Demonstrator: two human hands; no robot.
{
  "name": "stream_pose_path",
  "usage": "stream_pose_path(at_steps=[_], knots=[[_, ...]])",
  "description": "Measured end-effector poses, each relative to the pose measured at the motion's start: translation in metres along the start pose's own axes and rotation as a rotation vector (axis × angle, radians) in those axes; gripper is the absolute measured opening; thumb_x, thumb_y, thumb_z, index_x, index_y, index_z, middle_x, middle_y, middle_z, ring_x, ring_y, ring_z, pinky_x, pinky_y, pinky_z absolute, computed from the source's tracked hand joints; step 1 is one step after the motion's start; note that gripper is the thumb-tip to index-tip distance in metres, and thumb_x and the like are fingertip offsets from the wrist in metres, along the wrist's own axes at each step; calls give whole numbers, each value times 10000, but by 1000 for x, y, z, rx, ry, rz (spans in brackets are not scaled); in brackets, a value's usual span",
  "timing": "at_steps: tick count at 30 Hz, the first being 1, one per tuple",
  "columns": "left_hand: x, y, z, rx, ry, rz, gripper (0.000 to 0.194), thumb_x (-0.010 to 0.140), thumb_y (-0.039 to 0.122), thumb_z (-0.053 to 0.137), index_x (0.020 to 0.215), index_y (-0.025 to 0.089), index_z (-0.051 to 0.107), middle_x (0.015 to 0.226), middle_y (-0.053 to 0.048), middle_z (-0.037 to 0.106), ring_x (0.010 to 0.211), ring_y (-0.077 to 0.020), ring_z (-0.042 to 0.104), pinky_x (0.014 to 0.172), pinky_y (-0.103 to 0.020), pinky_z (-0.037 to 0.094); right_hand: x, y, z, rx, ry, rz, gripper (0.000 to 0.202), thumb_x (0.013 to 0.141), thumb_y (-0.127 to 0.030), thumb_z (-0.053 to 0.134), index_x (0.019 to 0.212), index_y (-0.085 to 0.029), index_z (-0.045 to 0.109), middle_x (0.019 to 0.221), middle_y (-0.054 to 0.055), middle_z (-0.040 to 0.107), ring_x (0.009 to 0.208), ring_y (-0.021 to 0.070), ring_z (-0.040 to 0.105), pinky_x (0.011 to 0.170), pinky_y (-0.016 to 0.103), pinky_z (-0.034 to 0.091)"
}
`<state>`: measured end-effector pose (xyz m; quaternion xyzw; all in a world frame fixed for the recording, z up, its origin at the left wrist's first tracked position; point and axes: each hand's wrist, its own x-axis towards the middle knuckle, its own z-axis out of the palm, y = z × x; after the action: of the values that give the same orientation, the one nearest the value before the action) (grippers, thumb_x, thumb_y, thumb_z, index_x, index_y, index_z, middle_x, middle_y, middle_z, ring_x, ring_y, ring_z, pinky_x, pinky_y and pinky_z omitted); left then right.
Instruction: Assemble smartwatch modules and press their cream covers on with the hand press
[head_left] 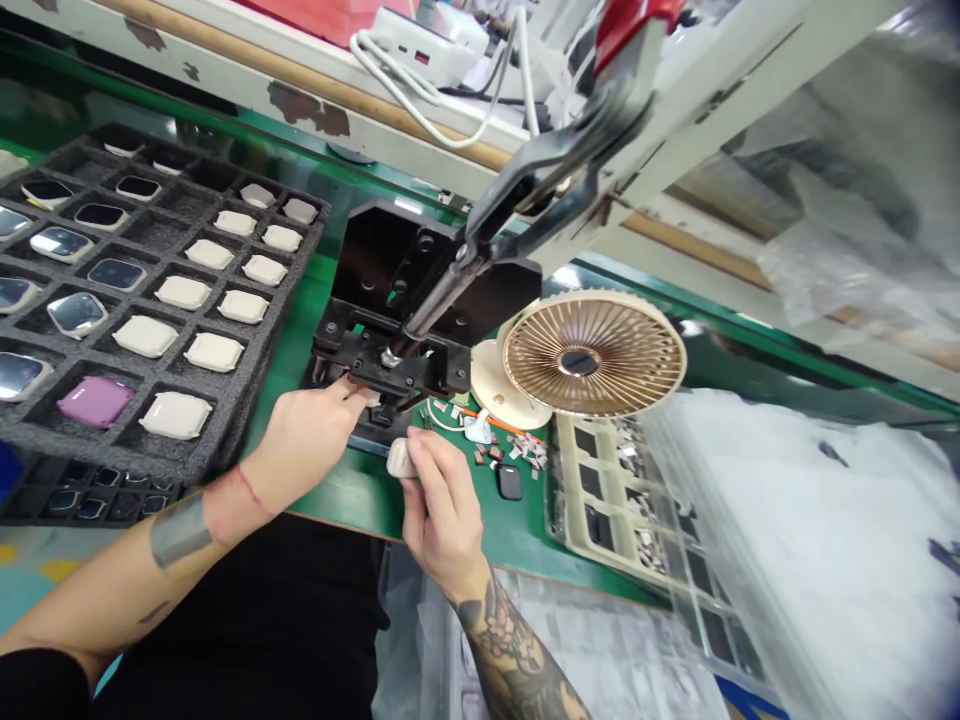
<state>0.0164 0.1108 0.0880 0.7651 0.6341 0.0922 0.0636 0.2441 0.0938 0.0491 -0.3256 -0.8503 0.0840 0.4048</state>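
Observation:
My left hand point(311, 435) reaches into the front of a black toggle-clamp press point(405, 370). Its fingertips are closed near a small pale piece under the press plate, and the plate partly hides them. Just to the right, my right hand point(448, 510) pinches a cream rounded-square watch case point(400, 459) between thumb and fingers, in front of the press base. The clamp's steel lever point(517, 185) with its red grip point(637, 25) slants up to the right from the press.
On the left lies a dark foam tray point(277, 310) with cream cases, a purple case point(96, 402) and dark-screened watches. A round fan point(592, 355) stands right of the press. Small loose parts point(525, 450), a black case point(510, 482) and a compartment box point(600, 500) lie nearby.

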Motion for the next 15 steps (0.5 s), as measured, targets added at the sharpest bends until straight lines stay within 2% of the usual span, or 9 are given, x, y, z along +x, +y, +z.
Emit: stream_pose_path(at_steps=[2,4,7,9,11,13,15], knots=[[0,-1,-3,-37,-21,25,507,1056,30,554,1453,256,774,1318,-109,848,878,-304,867,655,-381,628,-1,0,0,1,-4,-17,794,1022,23,604,1764,-219,459,1442,223,723,1410,342,715,1100,575,702],[-9,0,-5,-136,10,46,469,1063,61,585,1481,202,744,1393,-146,823,955,-320,867,751,-420,671,-1,0,-1,-7,6,-27,798,1020,29,609,1763,-220,462,1443,222,727,1399,336,721,1087,571,709],[-32,5,-8,-586,82,137,448,1056,220,754,1498,168,699,1497,-165,771,1170,-319,828,943,-422,687,4,-2,-6,-53,-2,-96,775,1018,7,638,1751,-191,482,1410,215,754,1371,332,738,1062,549,723],[-49,8,-13,-964,120,134,433,1023,291,839,1428,192,721,1342,-110,825,1082,-254,813,897,-346,675,12,-4,-11,-82,-60,-242,667,1035,-58,649,1688,-159,567,1368,198,786,1366,341,745,1032,527,736],[-65,7,-23,-1169,171,50,247,1032,272,829,1264,212,769,1064,-41,831,882,-196,766,779,-301,637,27,-5,-20,-94,-148,-434,527,1046,-130,673,1572,-140,678,1334,178,805,1362,337,747,1011,488,739],[-81,0,-39,-1189,232,1,88,1058,205,776,1143,227,785,957,-17,802,825,-179,738,764,-300,609,53,-2,-29,-95,-148,-545,440,1049,-257,751,1478,-162,738,1307,167,800,1314,323,760,999,463,729],[-94,-17,-60,-1127,293,45,137,1073,153,739,1158,248,790,1020,-27,822,899,-191,768,826,-318,617,89,3,-39,-87,-73,-447,483,1030,-467,813,1454,-247,737,1304,150,772,1288,327,760,984,479,717]])
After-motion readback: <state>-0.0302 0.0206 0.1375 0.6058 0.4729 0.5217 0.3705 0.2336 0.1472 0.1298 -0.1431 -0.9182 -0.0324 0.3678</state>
